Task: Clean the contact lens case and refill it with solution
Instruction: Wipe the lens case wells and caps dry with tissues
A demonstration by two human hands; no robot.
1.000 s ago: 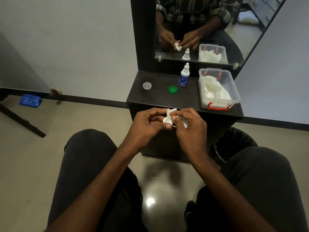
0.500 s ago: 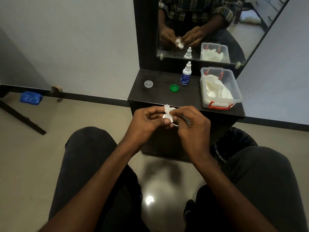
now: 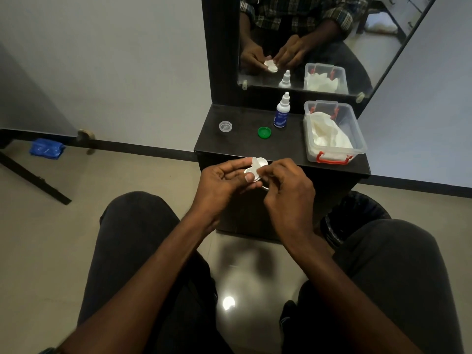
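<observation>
Glossy tiled floor (image 3: 255, 264), matt dark wooden shelf (image 3: 245, 146), clear plastic tub (image 3: 357, 134), white plastic lens case (image 3: 255, 169).

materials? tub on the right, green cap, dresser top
Tub: clear, glossy plastic by the look; the white tissues inside show through its walls, and the clips are red.
Green cap: opaque moulded plastic, likely, with an even colour and a slight sheen.
Dresser top: dark, matte board, perhaps laminate; the grain is too dim to tell.
</observation>
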